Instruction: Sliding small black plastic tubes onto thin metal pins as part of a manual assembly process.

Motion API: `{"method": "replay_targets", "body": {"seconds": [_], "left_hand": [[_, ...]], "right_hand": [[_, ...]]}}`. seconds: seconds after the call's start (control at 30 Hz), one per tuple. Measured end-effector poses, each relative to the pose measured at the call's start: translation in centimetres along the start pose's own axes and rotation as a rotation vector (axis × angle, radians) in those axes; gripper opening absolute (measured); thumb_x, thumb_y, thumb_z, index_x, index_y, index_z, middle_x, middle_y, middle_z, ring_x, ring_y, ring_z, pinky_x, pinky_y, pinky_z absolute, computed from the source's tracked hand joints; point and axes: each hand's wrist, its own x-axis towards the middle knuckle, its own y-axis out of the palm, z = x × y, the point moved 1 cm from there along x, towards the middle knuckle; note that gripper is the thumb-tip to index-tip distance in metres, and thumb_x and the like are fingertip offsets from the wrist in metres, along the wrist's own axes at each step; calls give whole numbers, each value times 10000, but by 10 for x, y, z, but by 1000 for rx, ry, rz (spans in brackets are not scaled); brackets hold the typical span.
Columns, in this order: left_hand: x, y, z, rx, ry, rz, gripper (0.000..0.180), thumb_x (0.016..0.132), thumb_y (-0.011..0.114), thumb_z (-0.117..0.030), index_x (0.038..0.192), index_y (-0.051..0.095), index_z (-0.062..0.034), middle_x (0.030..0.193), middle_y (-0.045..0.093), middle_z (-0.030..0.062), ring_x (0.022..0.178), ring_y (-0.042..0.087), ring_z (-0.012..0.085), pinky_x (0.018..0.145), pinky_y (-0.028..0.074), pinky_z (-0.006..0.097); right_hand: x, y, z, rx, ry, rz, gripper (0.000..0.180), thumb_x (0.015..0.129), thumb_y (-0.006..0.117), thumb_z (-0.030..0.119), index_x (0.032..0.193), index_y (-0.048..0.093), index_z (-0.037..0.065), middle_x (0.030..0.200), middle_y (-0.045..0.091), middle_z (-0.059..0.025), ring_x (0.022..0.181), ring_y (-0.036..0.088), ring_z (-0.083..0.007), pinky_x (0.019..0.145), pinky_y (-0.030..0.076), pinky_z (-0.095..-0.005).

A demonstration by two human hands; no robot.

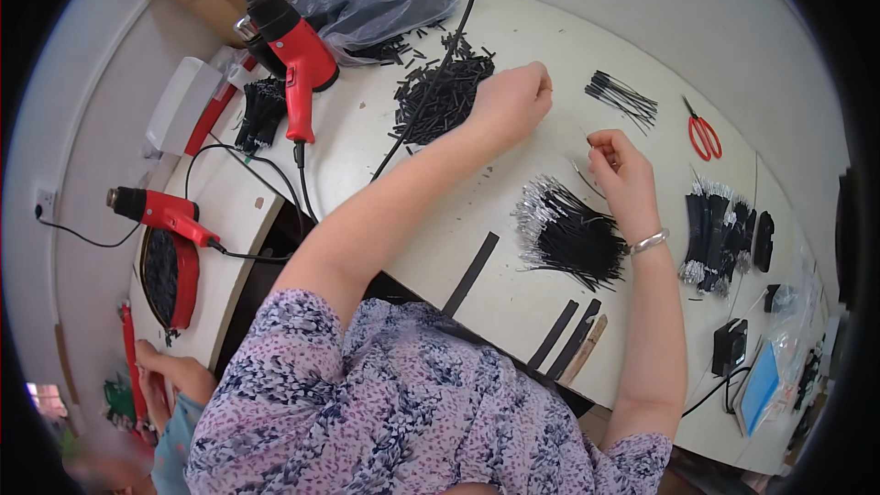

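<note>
My left hand (513, 103) is closed, its fingers pinched together beside a heap of short black tube pieces (438, 96). What those fingers hold, if anything, is too small to make out. Facing it from the right, my right hand (623, 170) pinches a thin black wire (589, 181) whose end shows pale. Just below the right hand lies a large bundle of black wires (573, 236) with silvery ends fanned toward the left. Farther back, a small batch of black wires (623, 99) is spread on the white table (513, 27).
Two red heat guns (307, 60) (165, 214) stand at the left. Red-handled pliers (704, 136) and tied wire bundles (717, 236) lie right. Dark strips (472, 273) sit near the front edge. A plastic bag (367, 5) is at the back; another person's arm (174, 376) shows lower left.
</note>
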Motion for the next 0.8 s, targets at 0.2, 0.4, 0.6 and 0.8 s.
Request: {"method": "replay_targets", "body": {"seconds": [0.2,0.4,0.6,0.8], "left_hand": [[-31,30,-17,-1263,-511,191,162,912,594,-130,1018,633,-13,813,627,16,738,610,97,671,488,220],[-30,33,-3,-1343,-475,255,194,939,597,-169,1015,654,1,797,614,4,710,583,73,674,481,198],[-31,31,-6,-1363,-481,320,208,941,598,-175,1017,645,13,780,621,4,692,585,69,666,483,198],[-32,33,-6,-1405,-481,346,205,941,600,-182,1005,643,7,781,627,9,680,592,69,657,491,198]], "right_hand": [[0,-1,6,-66,-32,-13,71,875,597,53,921,595,-1,728,585,-31,602,499,-84,571,439,-239],[-1,2,8,56,37,-62,61,880,627,62,888,595,11,712,555,25,607,462,-38,551,404,-209],[-1,4,4,79,-54,-91,57,883,625,59,877,584,20,700,543,34,600,460,-33,546,398,-203],[-1,4,5,61,-43,-79,49,876,617,39,874,572,20,696,531,31,606,459,-39,553,401,-204]]}}
